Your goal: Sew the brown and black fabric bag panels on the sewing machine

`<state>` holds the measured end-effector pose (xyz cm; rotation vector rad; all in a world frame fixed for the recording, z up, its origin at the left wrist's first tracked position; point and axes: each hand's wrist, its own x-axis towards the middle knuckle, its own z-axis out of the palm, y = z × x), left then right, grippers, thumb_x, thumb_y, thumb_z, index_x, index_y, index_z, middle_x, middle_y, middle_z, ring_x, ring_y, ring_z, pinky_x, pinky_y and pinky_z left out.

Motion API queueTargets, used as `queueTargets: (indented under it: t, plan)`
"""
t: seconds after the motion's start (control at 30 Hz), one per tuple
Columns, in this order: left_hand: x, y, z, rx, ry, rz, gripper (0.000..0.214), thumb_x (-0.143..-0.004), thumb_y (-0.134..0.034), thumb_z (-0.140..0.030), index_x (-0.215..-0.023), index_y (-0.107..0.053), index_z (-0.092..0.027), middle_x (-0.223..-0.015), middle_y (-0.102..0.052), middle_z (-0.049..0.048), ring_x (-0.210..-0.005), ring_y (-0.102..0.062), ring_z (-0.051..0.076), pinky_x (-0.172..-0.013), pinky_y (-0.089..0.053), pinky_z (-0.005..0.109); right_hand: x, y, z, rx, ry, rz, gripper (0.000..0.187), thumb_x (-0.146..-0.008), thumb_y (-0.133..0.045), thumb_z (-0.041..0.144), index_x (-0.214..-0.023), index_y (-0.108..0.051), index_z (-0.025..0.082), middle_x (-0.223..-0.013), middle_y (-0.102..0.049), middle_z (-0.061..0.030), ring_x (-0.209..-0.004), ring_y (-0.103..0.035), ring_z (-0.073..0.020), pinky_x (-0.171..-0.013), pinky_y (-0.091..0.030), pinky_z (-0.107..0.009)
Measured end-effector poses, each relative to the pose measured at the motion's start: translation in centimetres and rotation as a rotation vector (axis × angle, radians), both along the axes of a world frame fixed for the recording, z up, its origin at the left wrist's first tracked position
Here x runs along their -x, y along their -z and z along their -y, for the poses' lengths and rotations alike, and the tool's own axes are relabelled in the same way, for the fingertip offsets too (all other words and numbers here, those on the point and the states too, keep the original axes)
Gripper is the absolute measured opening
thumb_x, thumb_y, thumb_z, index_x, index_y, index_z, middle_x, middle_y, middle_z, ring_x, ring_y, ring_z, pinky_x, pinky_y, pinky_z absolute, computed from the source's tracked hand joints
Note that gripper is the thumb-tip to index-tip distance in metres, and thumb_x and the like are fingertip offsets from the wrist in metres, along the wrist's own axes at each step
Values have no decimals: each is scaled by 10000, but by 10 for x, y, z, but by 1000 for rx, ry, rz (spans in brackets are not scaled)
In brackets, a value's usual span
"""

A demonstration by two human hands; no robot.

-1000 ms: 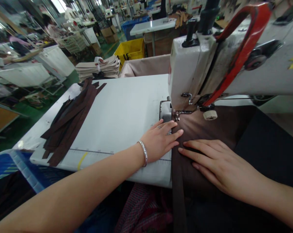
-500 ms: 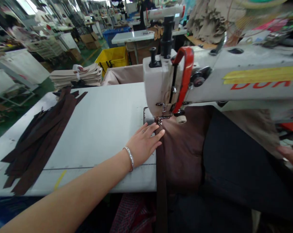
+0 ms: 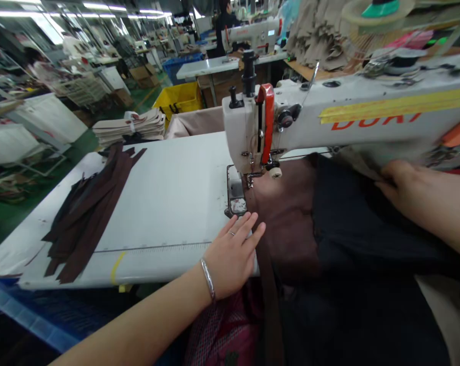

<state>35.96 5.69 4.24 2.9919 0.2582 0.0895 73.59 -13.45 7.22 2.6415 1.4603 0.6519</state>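
Observation:
My left hand (image 3: pixel 233 254), wearing a ring and a silver bangle, lies with fingers stretched out at the edge of a long brown fabric strip (image 3: pixel 270 300). The strip runs along brown fabric (image 3: pixel 291 203) under the presser foot (image 3: pixel 250 180) of a white sewing machine (image 3: pixel 348 114). To the right, my right hand (image 3: pixel 409 188) has thumb and fingers closed on beige fabric (image 3: pixel 357 158), below the machine arm. Dark navy fabric (image 3: pixel 352 223) lies beside the brown piece and hangs down over my lap.
Several loose brown strips (image 3: pixel 92 213) lie at the left of the white table (image 3: pixel 169 188). Behind it are a stack of beige pieces (image 3: pixel 131 127) and a yellow bin (image 3: pixel 180 97). A blue crate (image 3: pixel 35 317) stands at lower left. Another person (image 3: pixel 224 25) is far back.
My left hand has moved back from the presser foot toward the table's front edge. My right hand has come further into view, up and left, onto the beige fabric. The camera view has shifted.

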Motion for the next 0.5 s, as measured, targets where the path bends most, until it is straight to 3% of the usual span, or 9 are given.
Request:
queueTargets:
  t: [0.07,0.13,0.2,0.27,0.33,0.37,0.4,0.43,0.5]
  plan:
    - [4,-1,4,48,12,-13,745,-881,-577,-318,-1538,-282,-127,-1634,-203,176,-1523,-181,311,-1253,-182,525,26,-5,-11,35,-145,51,357,-966,-469,400,-1033,-654,101,-903,-705,-214,-848,-685,-325,-636,-434,-423]
    - [8,0,9,86,27,8,870,-826,-656,-417,-1538,-268,-101,-1631,-197,195,-1520,-173,346,-1251,-174,545,65,-3,-15,-55,-387,-15,367,-959,-510,315,-1222,-607,77,-1212,-647,-253,-1179,-588,-382,-934,-468,-483]
    - [14,4,18,132,17,94,846,-832,-670,-418,-1516,-301,-86,-1604,-270,206,-1498,-234,356,-1238,-212,546,105,7,-16,-61,-677,-214,448,-953,-539,297,-1377,-527,154,-1426,-544,-161,-1323,-500,-315,-1104,-415,-465]
    - [24,8,33,237,-71,262,593,-864,-648,-324,-1387,-470,-109,-1455,-491,194,-1372,-437,327,-1159,-360,507,134,22,-16,34,-848,-365,527,-963,-536,305,-1474,-438,224,-1506,-483,-80,-1366,-467,-257,-1138,-409,-458]
    - [36,11,51,440,-249,403,198,-892,-607,-266,-1060,-619,-162,-1096,-667,126,-1046,-617,253,-923,-524,406,147,36,-17,90,-875,-435,572,-970,-525,296,-1519,-370,255,-1530,-456,-48,-1388,-443,-236,-1143,-405,-476]
    - [41,12,60,570,-347,421,103,-918,-572,-278,-897,-610,-185,-917,-660,84,-874,-621,215,-784,-541,354,148,41,-18,89,-864,-454,576,-973,-519,285,-1526,-358,264,-1533,-453,-40,-1396,-432,-230,-1146,-398,-483]
    - [45,13,69,707,-429,410,183,-941,-538,-305,-800,-580,-197,-808,-625,55,-760,-594,190,-686,-527,319,146,44,-19,83,-856,-472,569,-977,-508,275,-1525,-357,276,-1535,-451,-30,-1404,-422,-224,-1150,-391,-486]
    - [47,14,77,839,-489,374,226,-955,-517,-332,-780,-574,-201,-781,-608,45,-721,-579,180,-651,-517,303,144,45,-20,82,-853,-490,557,-981,-495,267,-1522,-362,290,-1538,-447,-19,-1410,-412,-216,-1152,-386,-483]
    - [47,18,92,1029,-549,319,197,-927,-582,-392,-925,-621,-199,-925,-639,65,-839,-613,200,-759,-544,325,138,44,-21,88,-862,-513,528,-992,-474,276,-1511,-380,310,-1544,-438,-1,-1418,-398,-207,-1151,-384,-477]
